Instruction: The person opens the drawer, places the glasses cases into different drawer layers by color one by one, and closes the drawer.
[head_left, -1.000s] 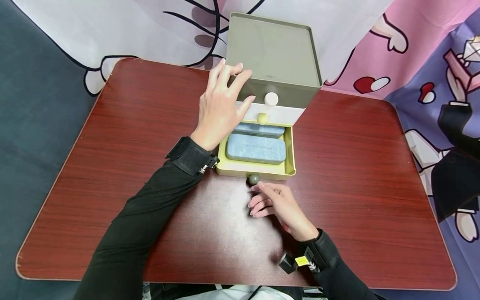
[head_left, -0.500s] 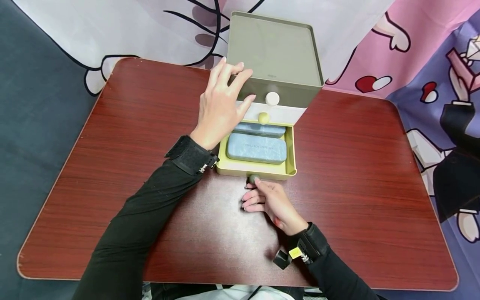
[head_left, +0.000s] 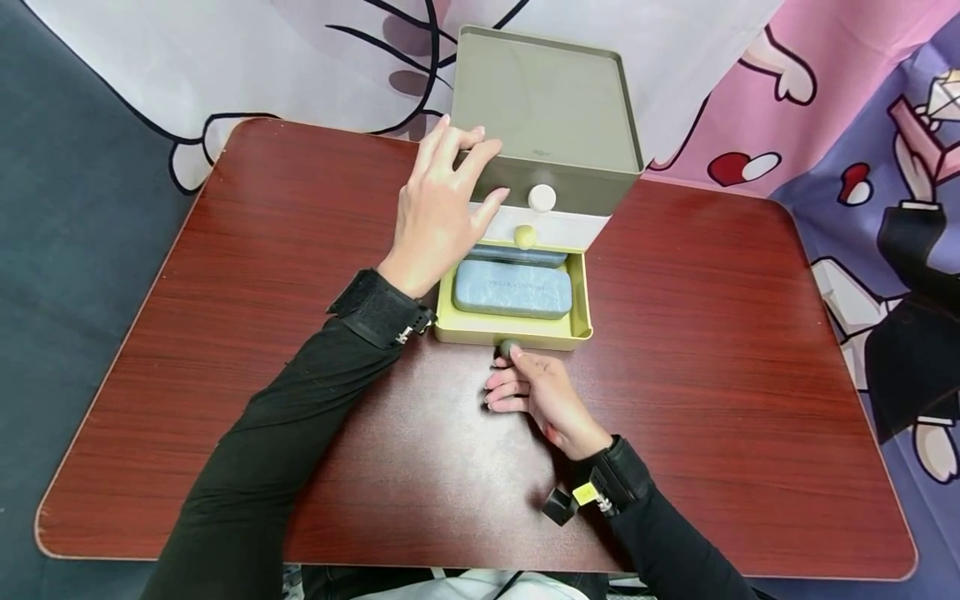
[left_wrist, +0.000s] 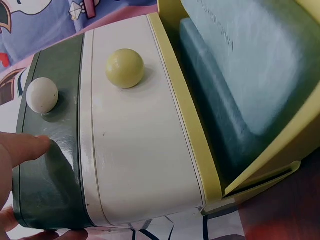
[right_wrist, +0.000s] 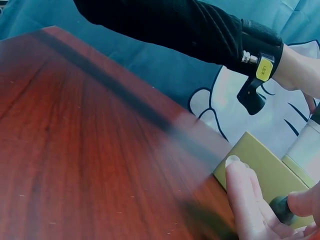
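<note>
A small desktop drawer cabinet (head_left: 543,108) in olive green and white stands at the table's back. Its lowest, yellow drawer (head_left: 468,335) is pulled out, with a pale blue case (head_left: 513,288) inside. Behind that lies another blue case (head_left: 517,253), partly hidden under the cabinet. My left hand (head_left: 435,212) rests at the cabinet's front left corner, fingers spread, thumb touching the dark green front. With thumb and finger my right hand (head_left: 546,400) pinches the dark green knob (right_wrist: 283,210) of the yellow drawer. The white knob (left_wrist: 42,95) and yellow knob (left_wrist: 125,68) belong to the upper, closed drawers.
The reddish wooden table (head_left: 712,375) spreads to both sides of the cabinet. A patterned curtain (head_left: 300,67) hangs close behind it. A small black wrist camera (head_left: 559,506) sticks out beneath my right wrist, low over the tabletop.
My right hand has moved left and forward onto the knob and taken hold of it. The yellow drawer has slid slightly inward, covering more of the rear blue case. My left hand stays in place.
</note>
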